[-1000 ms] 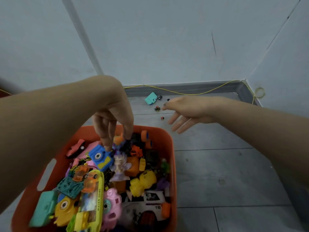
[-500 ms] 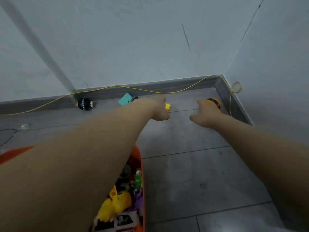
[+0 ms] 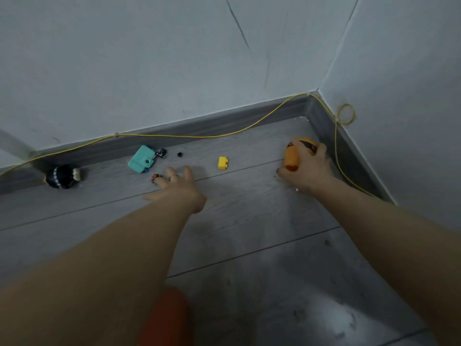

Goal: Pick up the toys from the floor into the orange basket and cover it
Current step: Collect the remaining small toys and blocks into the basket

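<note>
**Bright toys on a grey floor**

The floor [image 3: 249, 245] is grey with a faint wood grain and thin dark seams, edged by a darker grey skirting [image 3: 199, 126]. A yellow cord [image 3: 174, 136] runs along it. The walls [image 3: 124, 58] are pale grey-white. The toys: an orange ball [image 3: 295, 156] with black markings, a yellow brick [image 3: 222, 163], a teal box [image 3: 141, 159], and a black round toy [image 3: 62, 176] with a white dotted band. The basket's rim [image 3: 172, 313] is orange.
</note>
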`<control>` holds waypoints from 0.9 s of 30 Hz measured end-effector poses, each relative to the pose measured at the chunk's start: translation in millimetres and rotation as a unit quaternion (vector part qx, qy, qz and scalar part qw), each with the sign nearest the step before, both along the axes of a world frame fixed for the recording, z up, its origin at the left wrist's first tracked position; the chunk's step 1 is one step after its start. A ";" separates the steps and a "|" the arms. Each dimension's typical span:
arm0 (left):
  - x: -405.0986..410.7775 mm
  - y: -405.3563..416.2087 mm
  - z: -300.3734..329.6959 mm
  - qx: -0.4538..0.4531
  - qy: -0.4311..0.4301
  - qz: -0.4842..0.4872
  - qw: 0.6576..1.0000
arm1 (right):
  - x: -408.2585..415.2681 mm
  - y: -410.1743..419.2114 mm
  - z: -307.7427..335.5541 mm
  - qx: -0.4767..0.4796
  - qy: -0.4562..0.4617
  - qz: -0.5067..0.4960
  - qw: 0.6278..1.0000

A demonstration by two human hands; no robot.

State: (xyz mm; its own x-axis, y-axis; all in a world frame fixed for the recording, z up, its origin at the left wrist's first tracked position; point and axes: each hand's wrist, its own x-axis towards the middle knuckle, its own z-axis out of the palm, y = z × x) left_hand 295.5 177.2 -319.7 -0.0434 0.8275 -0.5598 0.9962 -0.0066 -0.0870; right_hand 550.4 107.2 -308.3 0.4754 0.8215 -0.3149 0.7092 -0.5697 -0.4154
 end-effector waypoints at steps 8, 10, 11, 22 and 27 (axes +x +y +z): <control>-28.9 -0.7 -20.1 0.018 0.052 -0.049 0.997 | -12.3 8.8 -19.4 0.084 -0.043 0.035 0.995; -22.6 2.8 -19.0 0.022 0.037 -0.081 0.996 | -8.6 5.7 -21.5 0.134 0.001 -0.002 0.991; -19.4 4.1 -18.0 0.029 0.031 -0.098 0.994 | -5.6 4.3 -19.6 0.162 0.046 -0.042 0.985; -41.5 8.8 -22.5 -0.004 0.047 0.054 0.997 | 5.0 -16.4 -12.6 0.174 0.150 -0.142 0.963; -32.3 2.9 -14.9 0.020 0.016 -0.021 0.999 | 6.0 -20.1 -6.2 0.229 0.166 -0.224 0.933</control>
State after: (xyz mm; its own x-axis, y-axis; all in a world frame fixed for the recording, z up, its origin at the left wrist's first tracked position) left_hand 263.3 180.1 -334.6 -0.0256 0.8511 -0.5244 0.9919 -0.0435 -0.1190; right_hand 556.4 87.1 -314.5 0.7422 0.6482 -0.1701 0.2319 -0.4866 -0.8423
